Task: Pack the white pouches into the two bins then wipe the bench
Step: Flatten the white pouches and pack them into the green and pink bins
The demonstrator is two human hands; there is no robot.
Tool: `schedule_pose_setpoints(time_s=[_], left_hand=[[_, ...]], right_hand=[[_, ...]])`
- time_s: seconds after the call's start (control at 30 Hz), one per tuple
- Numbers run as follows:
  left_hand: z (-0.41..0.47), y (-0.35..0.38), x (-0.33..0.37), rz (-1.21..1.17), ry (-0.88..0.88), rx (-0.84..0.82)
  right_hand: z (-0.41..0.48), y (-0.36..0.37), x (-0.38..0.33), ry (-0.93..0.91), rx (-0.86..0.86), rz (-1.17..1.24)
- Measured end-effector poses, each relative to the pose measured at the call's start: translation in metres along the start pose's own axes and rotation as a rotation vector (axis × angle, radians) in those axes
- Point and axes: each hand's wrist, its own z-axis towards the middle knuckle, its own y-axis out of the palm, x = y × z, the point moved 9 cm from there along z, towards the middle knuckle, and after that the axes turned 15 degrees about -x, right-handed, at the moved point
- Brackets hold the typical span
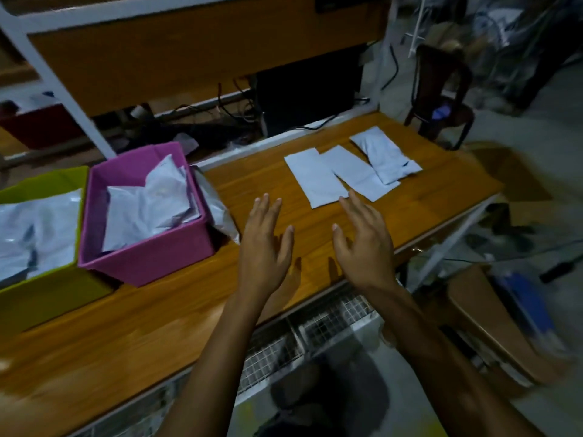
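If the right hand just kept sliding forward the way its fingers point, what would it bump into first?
Most likely the nearest flat white pouch: the right hand is open, its fingertips almost at that pouch's near edge. How high the hand is above the bench is unclear.

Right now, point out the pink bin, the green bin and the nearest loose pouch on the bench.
pink bin [151, 263]: head view, front wall.
green bin [47, 294]: head view, front wall.
nearest loose pouch [315, 179]: head view, middle of its flat face.

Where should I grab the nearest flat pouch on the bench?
Probably by its near short edge, coming from the front with the right hand. The nearest pouch lies flat, and that end is bare, while its far right side slips under the next pouch.
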Motion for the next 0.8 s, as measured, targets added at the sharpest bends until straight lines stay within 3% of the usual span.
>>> schedule_pose_setpoints(time_s=[0.4,0.8], left_hand=[[0.160,0.088,-0.031,0.027,-0.108,-0.056],[0.295,0.184,-0.115,0.028,-0.370,-0.136]], right_hand=[[0.138,-0.006,0.120,0.066,-0.114,-0.068],[0.296,0.079,0.231,0.010,-0.511,-0.335]])
